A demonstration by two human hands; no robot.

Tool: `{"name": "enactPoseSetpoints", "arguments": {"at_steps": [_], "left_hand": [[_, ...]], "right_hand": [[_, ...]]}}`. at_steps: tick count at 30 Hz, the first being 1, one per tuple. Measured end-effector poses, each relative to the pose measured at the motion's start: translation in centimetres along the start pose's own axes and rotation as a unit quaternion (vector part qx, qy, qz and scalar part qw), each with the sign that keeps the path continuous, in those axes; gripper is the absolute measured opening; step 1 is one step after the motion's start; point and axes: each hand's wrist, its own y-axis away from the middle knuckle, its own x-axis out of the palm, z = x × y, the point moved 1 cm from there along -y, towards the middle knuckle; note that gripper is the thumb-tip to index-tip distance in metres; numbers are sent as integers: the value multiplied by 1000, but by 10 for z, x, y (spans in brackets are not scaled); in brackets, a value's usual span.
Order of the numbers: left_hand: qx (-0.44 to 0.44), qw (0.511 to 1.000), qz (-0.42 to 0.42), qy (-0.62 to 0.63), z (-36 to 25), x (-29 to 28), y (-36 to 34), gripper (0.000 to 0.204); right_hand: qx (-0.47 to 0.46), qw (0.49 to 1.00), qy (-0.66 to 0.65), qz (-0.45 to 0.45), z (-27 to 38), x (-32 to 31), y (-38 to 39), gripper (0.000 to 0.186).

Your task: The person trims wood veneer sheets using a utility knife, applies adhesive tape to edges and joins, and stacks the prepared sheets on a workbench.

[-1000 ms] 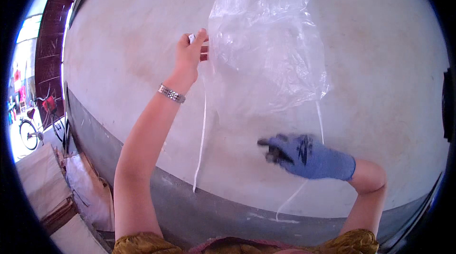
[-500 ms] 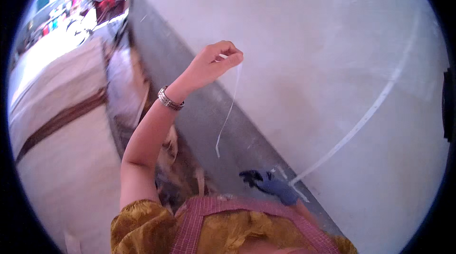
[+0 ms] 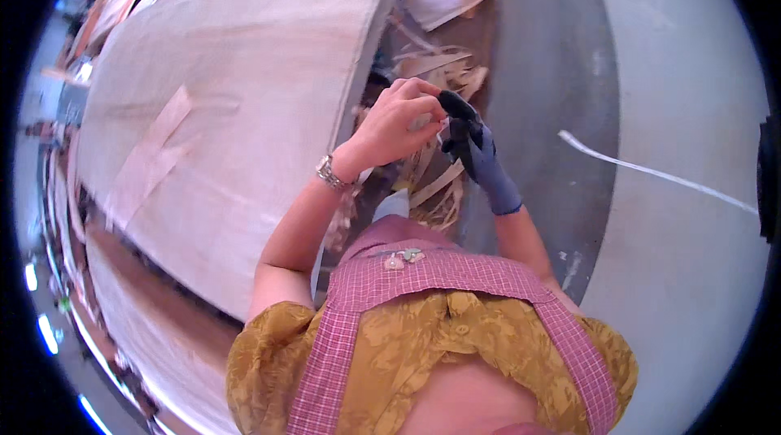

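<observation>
My bare left hand, a metal bracelet or watch on its wrist, is raised in front of my chest. Its thumb and fingers pinch a small whitish bit of the thin strip; the rest of that strip is hidden or too small to make out. Meeting it from the right is my right hand, in a grey-blue glove with black palm and fingertips. The gloved fingers are bent in and touch the left fingertips. What lies between them, if anything, is hidden.
A large stack of pale sheets fills the left, with a lighter patch on top. Torn brown scraps lie beside it, below my hands. Rightward run a grey band and a pale surface bearing a long white strip.
My view has swung toward the sheet stack. My right hand has come up from low at my side to meet the left. The thin strip no longer hangs visibly from my left hand.
</observation>
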Motion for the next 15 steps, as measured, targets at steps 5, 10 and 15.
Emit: {"name": "enactPoseSetpoints", "arguments": {"at_steps": [5, 10, 15], "left_hand": [[-117, 988, -57, -82, -3, -2, 92, 11], [-163, 965, -63, -197, -14, 0, 147, 21], [-315, 926, -177, -108, 7, 2, 208, 27]], "right_hand": [[77, 988, 27, 130, -42, 43, 13, 26], [159, 966, 37, 202, -71, 58, 31, 15], [188, 945, 68, 260, -80, 86, 29, 15]]}}
